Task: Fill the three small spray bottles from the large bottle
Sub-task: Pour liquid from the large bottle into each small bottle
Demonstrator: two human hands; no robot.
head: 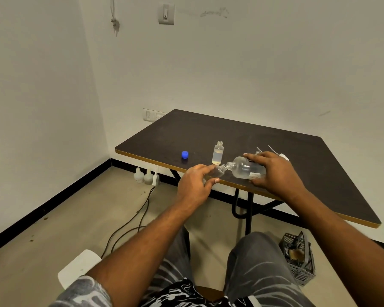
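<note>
My right hand (273, 171) grips the large clear bottle (244, 167), tipped almost flat with its open neck pointing left. My left hand (195, 182) holds a small clear bottle (218, 171) tilted, its mouth against the large bottle's neck, at the table's front edge. A second small bottle (218, 152), uncapped and part filled with pale liquid, stands upright just behind them. A blue cap (185, 154) lies to its left. White spray tops with thin tubes (279, 154) lie behind my right hand. A third small bottle is hidden or barely visible behind that hand.
The dark table (231, 134) with a tan edge stands against the white wall. Under it are black legs, two pale jugs (143, 177) on the floor, cables, and a black crate (298, 253) at the right. My knees sit below the front edge.
</note>
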